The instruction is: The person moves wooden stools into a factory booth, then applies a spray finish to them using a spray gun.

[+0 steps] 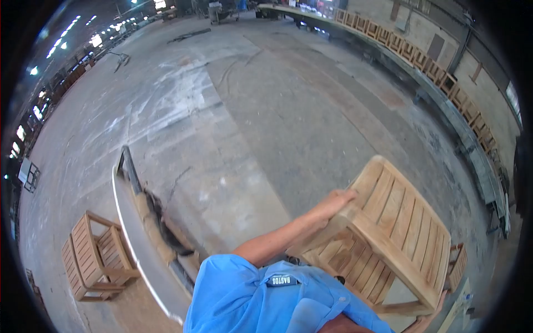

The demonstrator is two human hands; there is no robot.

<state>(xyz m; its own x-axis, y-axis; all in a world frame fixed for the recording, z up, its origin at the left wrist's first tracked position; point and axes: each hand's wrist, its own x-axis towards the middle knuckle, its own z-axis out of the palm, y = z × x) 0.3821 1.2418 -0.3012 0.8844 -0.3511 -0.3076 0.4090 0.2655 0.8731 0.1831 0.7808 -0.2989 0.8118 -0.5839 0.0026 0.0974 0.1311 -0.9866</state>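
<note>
A slatted wooden stool with a lower slatted shelf is tilted up in front of my body, at the lower right of the head view. My left hand is closed around its near left corner, by the top frame. Low at the right, my right hand is closed at the stool's lower right corner, partly hidden by the wood. Part of the stool's lower frame is hidden behind my blue shirt.
A similar wooden stool stands at the left. Between it and me is a white-edged panel with padded dark bars. Another slatted wooden piece is behind the held stool. A long bench with many wooden frames curves along the right wall.
</note>
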